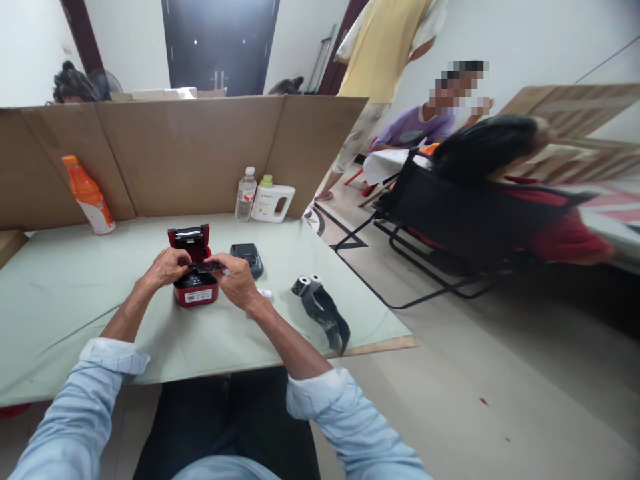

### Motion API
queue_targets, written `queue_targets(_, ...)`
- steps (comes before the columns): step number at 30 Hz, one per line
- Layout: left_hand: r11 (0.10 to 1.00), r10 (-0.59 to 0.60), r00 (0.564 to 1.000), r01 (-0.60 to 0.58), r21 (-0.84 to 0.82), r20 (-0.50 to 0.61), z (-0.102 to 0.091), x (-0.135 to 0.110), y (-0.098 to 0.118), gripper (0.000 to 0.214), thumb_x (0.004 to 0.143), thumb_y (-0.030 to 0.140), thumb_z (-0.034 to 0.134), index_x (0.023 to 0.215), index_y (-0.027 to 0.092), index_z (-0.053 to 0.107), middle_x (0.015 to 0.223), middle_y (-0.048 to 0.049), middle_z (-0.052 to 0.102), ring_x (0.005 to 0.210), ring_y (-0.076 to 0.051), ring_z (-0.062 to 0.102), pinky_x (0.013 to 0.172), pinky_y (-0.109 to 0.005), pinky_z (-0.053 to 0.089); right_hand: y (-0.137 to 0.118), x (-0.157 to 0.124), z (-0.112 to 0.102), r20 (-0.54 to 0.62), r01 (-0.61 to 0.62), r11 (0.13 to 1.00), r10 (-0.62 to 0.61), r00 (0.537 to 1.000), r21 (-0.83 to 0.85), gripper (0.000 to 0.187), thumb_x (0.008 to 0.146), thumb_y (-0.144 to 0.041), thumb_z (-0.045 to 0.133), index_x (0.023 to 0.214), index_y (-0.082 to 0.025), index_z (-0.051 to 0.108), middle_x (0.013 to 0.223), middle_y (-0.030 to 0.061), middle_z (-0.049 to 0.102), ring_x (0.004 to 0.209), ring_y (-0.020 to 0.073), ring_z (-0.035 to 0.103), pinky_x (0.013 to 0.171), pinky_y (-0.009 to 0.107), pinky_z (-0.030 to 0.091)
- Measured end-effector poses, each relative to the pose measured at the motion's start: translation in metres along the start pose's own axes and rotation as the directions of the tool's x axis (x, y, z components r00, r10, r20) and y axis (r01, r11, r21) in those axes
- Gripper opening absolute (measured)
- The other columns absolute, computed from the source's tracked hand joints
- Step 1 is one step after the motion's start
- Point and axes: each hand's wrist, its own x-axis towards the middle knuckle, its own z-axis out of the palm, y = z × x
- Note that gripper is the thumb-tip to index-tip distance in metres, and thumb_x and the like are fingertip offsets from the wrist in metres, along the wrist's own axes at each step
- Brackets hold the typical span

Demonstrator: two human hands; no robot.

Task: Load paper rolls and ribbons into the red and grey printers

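A small red printer (196, 292) with its lid (189, 239) raised stands on the pale green table (75, 300). Both hands are over it. My left hand (167, 267) and my right hand (235, 280) pinch the two ends of a thin dark strip (205, 267) held across the printer's open top. A dark grey device (247, 259) lies just behind my right hand. To the right lie two small rolls (306, 285) with a black ribbon (327, 317) trailing toward the table edge.
A cardboard screen (190, 153) lines the table's far side. An orange bottle (90, 197), a clear water bottle (245, 195) and a white jug (273, 200) stand against it. A seated person in red (525, 200) and other people are at right.
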Motion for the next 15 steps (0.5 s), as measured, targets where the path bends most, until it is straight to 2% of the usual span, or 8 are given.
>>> queue_targets(4,1.0,0.007,0.999,-0.007,-0.006,0.044,-0.002,0.003,0.001,0.017,0.074,0.021,0.063,0.079,0.018,0.079,0.071,-0.002,0.074,0.071,-0.018,0.064,0.064,-0.026,0.044,0.003,0.005,0.001,0.011,-0.004,1.0,0.004,1.0,-0.028,0.026,0.088,-0.009,0.061,0.1,-0.025,0.077,0.097,0.0022,0.082,0.089,0.0223,0.077,0.085,0.033,0.059)
queue_targets(10,1.0,-0.014,0.999,0.014,-0.004,0.051,-0.002,0.003,0.002,0.017,0.076,0.022,0.061,0.072,0.019,0.078,0.064,0.0002,0.068,0.065,-0.017,0.058,0.06,-0.026,0.039,0.007,0.014,0.004,0.032,-0.01,1.0,0.011,0.999,-0.028,0.022,0.09,-0.012,0.062,0.099,-0.025,0.077,0.093,0.002,0.081,0.084,0.0209,0.076,0.081,0.03,0.056)
queue_targets(15,0.999,-0.024,0.996,0.022,0.026,0.082,-0.003,0.013,0.003,0.008,0.066,0.021,0.066,0.061,0.018,0.072,0.055,0.0013,0.06,0.062,-0.016,0.055,0.057,-0.025,0.036,0.008,0.024,0.007,0.017,-0.03,1.0,0.031,0.999,-0.006,0.019,0.093,-0.015,0.059,0.099,-0.023,0.076,0.086,0.0011,0.079,0.076,0.0184,0.072,0.076,0.029,0.054)
